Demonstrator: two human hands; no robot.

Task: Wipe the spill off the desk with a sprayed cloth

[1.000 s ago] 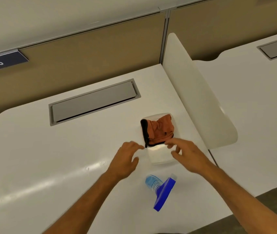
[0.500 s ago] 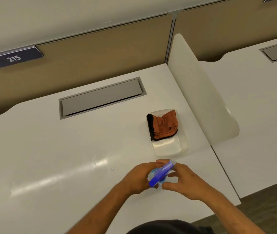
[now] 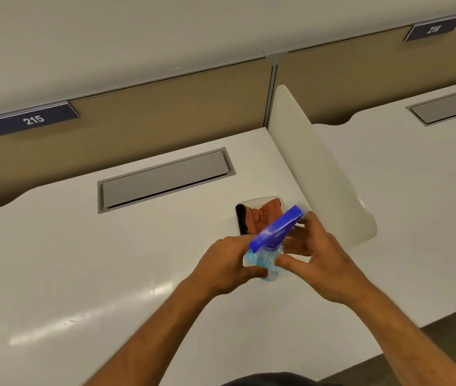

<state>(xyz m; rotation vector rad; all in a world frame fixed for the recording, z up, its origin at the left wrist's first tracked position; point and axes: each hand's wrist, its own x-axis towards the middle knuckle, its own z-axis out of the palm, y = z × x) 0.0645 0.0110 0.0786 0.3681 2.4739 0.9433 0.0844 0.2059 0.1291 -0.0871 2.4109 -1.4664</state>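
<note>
Blue-topped spray bottle (image 3: 266, 256) gripped by left hand (image 3: 225, 267); right hand (image 3: 316, 259) steadies it.

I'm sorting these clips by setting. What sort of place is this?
Most likely an open-plan office with numbered workstations: white desks split by a low white divider, a tan partition with number plates 215 and what looks like 216, and a grey cable hatch set into the desktop.

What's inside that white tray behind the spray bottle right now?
The white tray holds an orange cloth with a black edge, bunched at its far end. The spray bottle, held in the left hand and right hand, covers the tray's near part.
</note>
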